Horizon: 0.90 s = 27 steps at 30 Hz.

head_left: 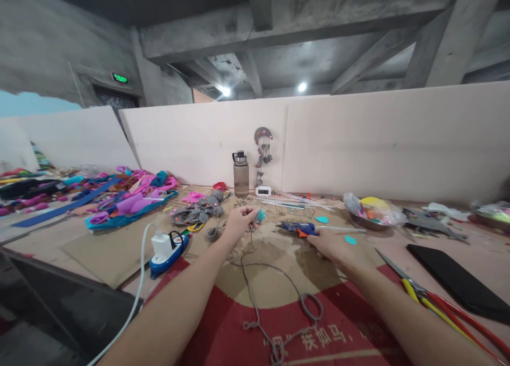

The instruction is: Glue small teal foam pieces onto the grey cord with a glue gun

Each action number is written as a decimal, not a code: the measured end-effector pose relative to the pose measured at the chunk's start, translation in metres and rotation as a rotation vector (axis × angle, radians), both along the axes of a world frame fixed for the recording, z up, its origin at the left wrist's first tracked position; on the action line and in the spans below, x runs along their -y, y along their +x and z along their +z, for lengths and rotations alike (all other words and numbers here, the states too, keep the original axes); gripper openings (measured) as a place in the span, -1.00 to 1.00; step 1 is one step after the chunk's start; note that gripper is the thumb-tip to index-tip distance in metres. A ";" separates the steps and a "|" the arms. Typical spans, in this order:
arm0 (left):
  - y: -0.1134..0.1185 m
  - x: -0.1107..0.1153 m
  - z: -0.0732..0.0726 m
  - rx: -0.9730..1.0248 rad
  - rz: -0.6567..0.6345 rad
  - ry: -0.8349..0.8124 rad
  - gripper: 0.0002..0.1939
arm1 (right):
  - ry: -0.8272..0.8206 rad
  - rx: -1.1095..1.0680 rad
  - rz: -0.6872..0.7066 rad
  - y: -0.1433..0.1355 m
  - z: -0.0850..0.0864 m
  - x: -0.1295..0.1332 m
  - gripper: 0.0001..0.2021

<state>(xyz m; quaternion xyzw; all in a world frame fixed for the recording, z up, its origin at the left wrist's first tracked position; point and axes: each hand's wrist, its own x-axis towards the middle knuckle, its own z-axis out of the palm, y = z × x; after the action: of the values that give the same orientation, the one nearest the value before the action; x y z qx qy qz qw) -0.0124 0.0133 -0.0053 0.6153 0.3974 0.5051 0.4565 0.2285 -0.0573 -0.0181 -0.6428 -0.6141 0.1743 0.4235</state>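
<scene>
In the head view, my left hand [240,221] pinches a small teal felt piece [260,215] between thumb and fingertips. Grey yarn [255,297] hangs below that hand and runs in loose loops over the cardboard. My right hand [324,245] is closed at the handle of a blue hot glue gun [294,227] with an orange trigger; its nozzle points left, and a pale glue stick [345,229] sticks out of its back. Two teal flower-shaped cutouts lie beyond and beside it, a far one [322,219] and a nearer one [350,240].
A power strip [169,257] with a plugged-in white charger sits left, near grey felt pieces [195,211]. A bottle [241,177] and small clock [263,191] stand at the back. Scissors [414,286], a black phone [458,281] and a metal bowl [372,222] are right.
</scene>
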 end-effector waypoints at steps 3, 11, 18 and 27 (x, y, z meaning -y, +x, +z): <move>-0.002 0.000 0.001 0.054 0.043 -0.052 -0.69 | 0.015 -0.024 -0.109 -0.006 0.008 0.002 -0.96; -0.005 -0.005 0.000 0.198 0.070 -0.073 -0.65 | 0.111 -0.236 -0.011 -0.024 0.023 0.016 -0.78; -0.003 0.005 0.008 0.181 0.093 -0.075 -0.69 | 0.166 -0.326 0.225 -0.042 0.025 0.029 -0.70; 0.002 0.003 0.004 0.144 0.079 -0.043 -0.66 | 0.200 -0.228 0.294 -0.044 0.014 0.027 -0.73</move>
<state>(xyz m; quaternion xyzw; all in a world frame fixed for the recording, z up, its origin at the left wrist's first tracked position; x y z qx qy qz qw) -0.0100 0.0099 -0.0010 0.5510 0.3983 0.5571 0.4769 0.1849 -0.0847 -0.0041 -0.4771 -0.6638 0.2438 0.5218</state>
